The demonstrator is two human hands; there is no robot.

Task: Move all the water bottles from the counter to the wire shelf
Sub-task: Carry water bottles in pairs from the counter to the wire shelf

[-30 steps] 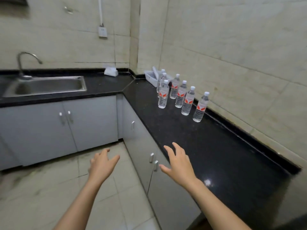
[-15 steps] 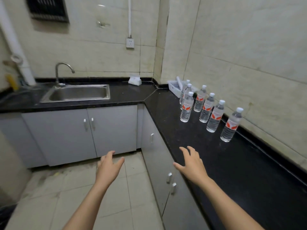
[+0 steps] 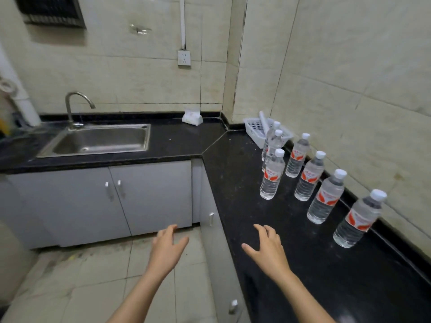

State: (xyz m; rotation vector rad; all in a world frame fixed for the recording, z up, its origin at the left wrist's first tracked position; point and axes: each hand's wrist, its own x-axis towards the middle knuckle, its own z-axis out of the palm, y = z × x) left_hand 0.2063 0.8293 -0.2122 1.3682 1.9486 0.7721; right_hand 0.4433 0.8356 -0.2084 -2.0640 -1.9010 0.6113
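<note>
Several clear water bottles with white caps and red-and-white labels stand upright on the black counter [image 3: 238, 183] along the right wall. The nearest bottle [image 3: 358, 219] stands at the right, another bottle [image 3: 325, 197] behind it, and the front-left bottle [image 3: 271, 174] stands apart from the wall row. My right hand [image 3: 268, 249] hovers open over the counter's front part, well short of the bottles. Over the floor, left of the counter edge, my left hand [image 3: 166, 249] is open and holds nothing. No wire shelf is in view.
A white plastic basket [image 3: 255, 127] sits in the counter corner behind the bottles. A steel sink [image 3: 98, 141] with a faucet [image 3: 74, 106] is at the left, a white tissue pack [image 3: 192, 116] by the back wall. Grey cabinet doors [image 3: 149, 197] stand below.
The view has shifted closer and to the right, so the bottles appear nearer. Both hands stay open and have drifted slightly forward toward the counter.
</note>
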